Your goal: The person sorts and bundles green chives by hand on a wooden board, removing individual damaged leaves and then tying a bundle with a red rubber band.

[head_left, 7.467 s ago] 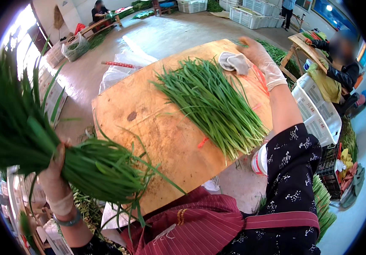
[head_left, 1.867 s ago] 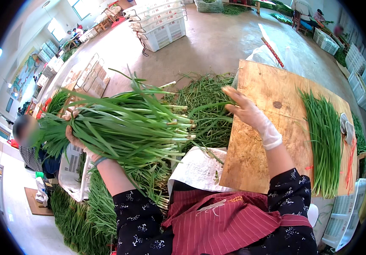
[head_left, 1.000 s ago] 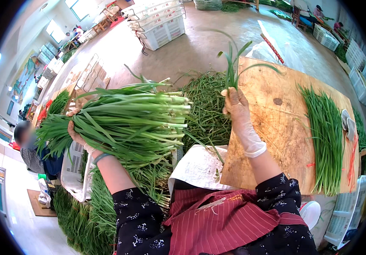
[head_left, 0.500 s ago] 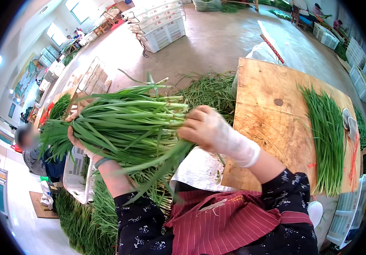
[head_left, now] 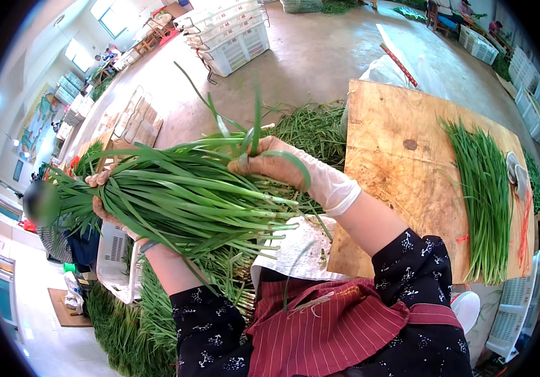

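Tan wooden board (head_left: 383,163), stained brown, one dark knot; green bundle (head_left: 483,201) laid along its right part, greyish cloth (head_left: 517,173) and red strips (head_left: 525,232) beside it. Left of board, leafy bunch (head_left: 188,188) held up in the air: left hand (head_left: 103,195) curled round the leaf end, right hand (head_left: 276,163) with fingers closed on a few loose blades at the bunch's upper side. Green heap (head_left: 314,133) behind. Room: grey floor (head_left: 320,56), stacked white crates (head_left: 238,47), bright windows (head_left: 110,17) far left.

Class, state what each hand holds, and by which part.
Left hand: green bundle, near its leafy end. Right hand: a few leaves; exact place unclear.
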{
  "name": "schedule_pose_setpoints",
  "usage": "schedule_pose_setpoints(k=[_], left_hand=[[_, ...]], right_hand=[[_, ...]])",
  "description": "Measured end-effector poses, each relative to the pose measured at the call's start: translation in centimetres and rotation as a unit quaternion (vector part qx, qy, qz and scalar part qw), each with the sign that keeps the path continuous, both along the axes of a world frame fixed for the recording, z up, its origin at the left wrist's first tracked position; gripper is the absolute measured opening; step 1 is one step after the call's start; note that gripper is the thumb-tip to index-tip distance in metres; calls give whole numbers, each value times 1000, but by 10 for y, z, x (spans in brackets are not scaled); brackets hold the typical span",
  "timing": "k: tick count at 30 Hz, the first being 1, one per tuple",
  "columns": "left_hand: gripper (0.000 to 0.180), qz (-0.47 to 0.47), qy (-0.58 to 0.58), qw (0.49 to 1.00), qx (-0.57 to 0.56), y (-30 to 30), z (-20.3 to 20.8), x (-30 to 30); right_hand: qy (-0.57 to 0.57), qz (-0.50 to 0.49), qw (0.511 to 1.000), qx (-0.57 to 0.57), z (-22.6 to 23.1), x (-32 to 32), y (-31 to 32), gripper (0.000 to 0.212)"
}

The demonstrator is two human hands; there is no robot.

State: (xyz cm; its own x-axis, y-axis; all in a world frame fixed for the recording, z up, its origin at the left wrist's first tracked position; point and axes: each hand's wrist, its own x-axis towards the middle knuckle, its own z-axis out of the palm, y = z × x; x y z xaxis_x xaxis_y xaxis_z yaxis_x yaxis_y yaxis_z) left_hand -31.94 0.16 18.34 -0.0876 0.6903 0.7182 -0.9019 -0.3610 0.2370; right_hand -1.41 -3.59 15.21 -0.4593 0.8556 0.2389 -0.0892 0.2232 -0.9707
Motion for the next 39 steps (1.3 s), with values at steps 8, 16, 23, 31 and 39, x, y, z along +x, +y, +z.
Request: schedule_pose_setpoints(k=[8,16,23,31,39], left_hand=[[26,14,42,999,12,-5,-4,2],[28,-88,-41,995,38,-11,1,-11],[31,-96,-32,993,59,-7,1,-3],[32,-101,-10,991,86,-7,9,-9],[31,-73,10,992,100,2,2,-37]], right_hand=[[333,-11,942,-44,-27,11,-13,20],[442,-160,864,-181,-43,97,-53,24],[-100,-179,976,-69,10,57,-4,37],[241,-2,962,-128,-9,44,-12,28],[-1,-196,974,-111,-7,104,13,39]])
